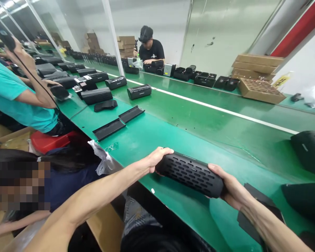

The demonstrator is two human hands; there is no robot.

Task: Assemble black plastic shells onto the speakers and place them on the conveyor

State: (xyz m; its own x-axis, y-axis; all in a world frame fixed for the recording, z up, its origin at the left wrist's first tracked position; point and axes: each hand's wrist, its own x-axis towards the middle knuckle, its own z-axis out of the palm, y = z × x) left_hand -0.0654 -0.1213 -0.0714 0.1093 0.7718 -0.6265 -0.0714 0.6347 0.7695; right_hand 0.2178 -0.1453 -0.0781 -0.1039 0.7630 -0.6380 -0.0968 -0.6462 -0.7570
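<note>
A black slotted speaker housing (193, 171) is held just over the near edge of the green table (147, 136). Around its left end my left hand (159, 158) is closed, with the thumb on top. My right hand (227, 183) grips the right end, its thumb lying on the upper side and the other fingers mostly hidden behind and below. Two black curved panels (109, 128) lie farther left on the table. Behind my right wrist rest dark flat pieces (248, 222), partly covered by my forearm.
More black speakers (139, 91) stand along the table and conveyor. Two large black housings (308, 152) sit at the right edge. A person (154, 50) works across the line; others sit at left. Cardboard trays (261, 89) are at the back right.
</note>
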